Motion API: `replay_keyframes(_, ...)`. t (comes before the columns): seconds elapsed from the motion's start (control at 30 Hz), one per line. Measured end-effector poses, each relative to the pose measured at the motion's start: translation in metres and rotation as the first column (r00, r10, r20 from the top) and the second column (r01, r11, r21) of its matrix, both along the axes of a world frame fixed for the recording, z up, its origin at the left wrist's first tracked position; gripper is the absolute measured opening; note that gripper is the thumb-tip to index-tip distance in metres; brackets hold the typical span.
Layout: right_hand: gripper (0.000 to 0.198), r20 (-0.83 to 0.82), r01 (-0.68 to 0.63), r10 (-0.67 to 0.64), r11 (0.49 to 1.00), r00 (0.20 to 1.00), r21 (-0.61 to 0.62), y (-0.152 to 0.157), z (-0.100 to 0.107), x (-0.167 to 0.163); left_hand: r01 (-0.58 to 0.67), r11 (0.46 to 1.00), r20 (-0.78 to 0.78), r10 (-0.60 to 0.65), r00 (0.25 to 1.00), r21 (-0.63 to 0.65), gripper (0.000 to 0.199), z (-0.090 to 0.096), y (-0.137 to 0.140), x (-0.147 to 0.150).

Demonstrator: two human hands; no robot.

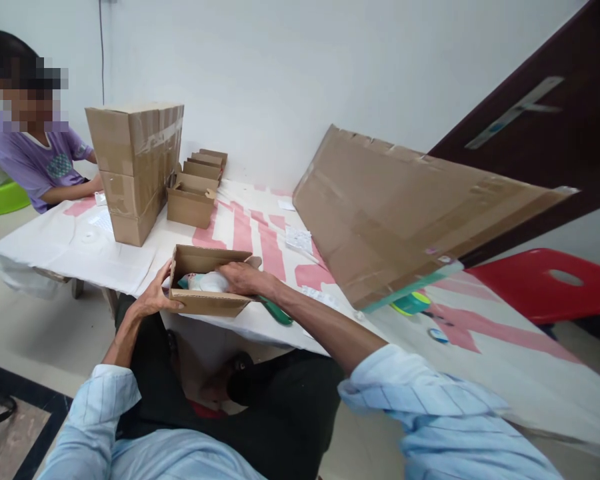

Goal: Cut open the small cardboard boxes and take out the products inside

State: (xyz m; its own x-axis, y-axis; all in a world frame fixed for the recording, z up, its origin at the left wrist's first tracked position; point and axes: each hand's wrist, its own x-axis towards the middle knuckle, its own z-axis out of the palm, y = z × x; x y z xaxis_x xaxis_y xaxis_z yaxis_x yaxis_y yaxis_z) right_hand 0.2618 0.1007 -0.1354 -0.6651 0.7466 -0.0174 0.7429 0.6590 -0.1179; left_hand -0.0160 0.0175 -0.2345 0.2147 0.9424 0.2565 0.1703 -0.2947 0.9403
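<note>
An opened small cardboard box (207, 305) sits at the near edge of the table. My left hand (153, 293) grips its left end, thumb at the front wall and fingers around the side. My right hand (243, 277) reaches in over the right end, its fingers curled and partly hidden against a white rounded item (210, 283). Something light blue-green with a pattern (186, 280) shows beside that item in the box. Beneath my right forearm lies a dark green object (277, 311), partly covered.
Taped cartons (135, 173) stand stacked at the left, with several small open boxes (193, 200) behind. A large cardboard panel (405, 213) leans on the right, near a teal-and-yellow tape roll (411, 303) and a red stool (545, 283). Another person (55, 160) sits at far left.
</note>
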Motion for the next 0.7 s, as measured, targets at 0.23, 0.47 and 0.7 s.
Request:
replay_keyframes(0.23,0.058,0.099,-0.016,0.040,0.973,0.994,-0.230,0.002,0.010,0.001,0.026,0.999,-0.005,-0.026,1.000,-0.032,0.139,-0.004,0.010,-0.004)
replay_keyframes(0.47,0.055,0.000,-0.030,0.032,0.957,0.999,-0.288,0.011,0.002,-0.001,0.046,0.999,0.002,-0.046,0.999,0.002,0.141,-0.002,0.011,-0.004)
replay_keyframes(0.7,0.050,-0.127,-0.055,0.030,0.979,0.991,-0.197,0.002,0.020,0.011,0.074,0.997,0.051,-0.074,0.996,0.011,0.144,-0.006,0.016,-0.005)
